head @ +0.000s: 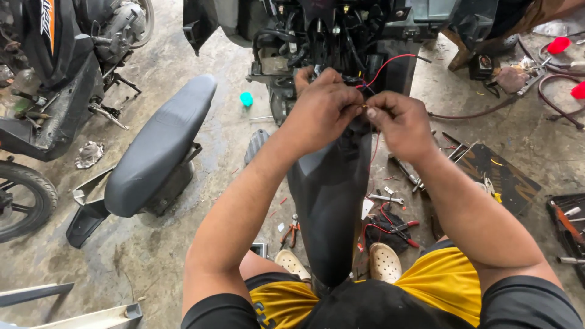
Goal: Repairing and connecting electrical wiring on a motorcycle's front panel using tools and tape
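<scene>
A thin red wire (386, 63) is pinched between both hands in front of the stripped scooter body (332, 36), above the black floor panel (329, 201) that runs toward the person. The left hand (323, 109) closes thumb and fingertips on the wire's end, and the right hand (399, 122) meets it, its fingertips clamped on the same small point; what sits at that point is too small to make out. From the hands the wire arcs up and to the right toward the open wiring bay, so its long axis there runs roughly from the hands up to the far right, while a second thin red strand (372, 159) hangs nearly straight down beside the panel.

Judging from how things lie, the work looks to be mid-way: the covers are off, the harness is exposed, the wire ends are being joined or dressed, and nothing is refitted yet. The detached black seat (159, 146) lies on the concrete floor (183, 256) to the left, pointing away toward the far side, well apart from the hands. Near the person's feet lie red-handled pliers (291, 231) and, to the right of the panel, a spanner (386, 198) and more red-handled cutters (399, 228). A small teal cap (246, 99) sits on the floor near the scooter's front. Another motorcycle (55, 73) stands at the left edge.
</scene>
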